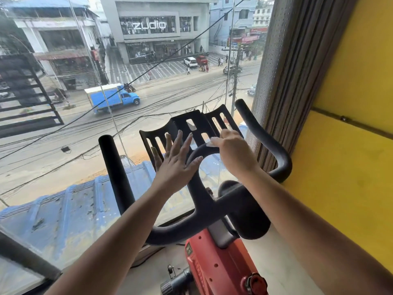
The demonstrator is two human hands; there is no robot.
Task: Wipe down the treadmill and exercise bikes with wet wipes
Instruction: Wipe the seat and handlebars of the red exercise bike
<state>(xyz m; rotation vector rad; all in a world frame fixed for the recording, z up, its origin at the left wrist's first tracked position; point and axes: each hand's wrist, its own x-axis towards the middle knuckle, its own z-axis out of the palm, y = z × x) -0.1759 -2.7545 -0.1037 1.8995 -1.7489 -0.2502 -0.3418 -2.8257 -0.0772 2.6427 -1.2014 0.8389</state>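
Far beyond the window [63, 124], a grey building [157, 9] reads "zudio". Near, the red exercise bike [214, 262] stands beside the yellow wall [350, 167] on the right. The left hand [174, 165], fingers straight, rests on its black slotted holder [191, 122]. The right hand [231, 150] pinches a white wipe [209, 144] against the handlebar [191, 220].

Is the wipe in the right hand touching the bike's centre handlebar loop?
Touching. Head view: the right hand presses the white wipe onto the top of the handlebar loop, no gap visible.

Window glass [63, 145] blocks beyond handlebars [114, 167].
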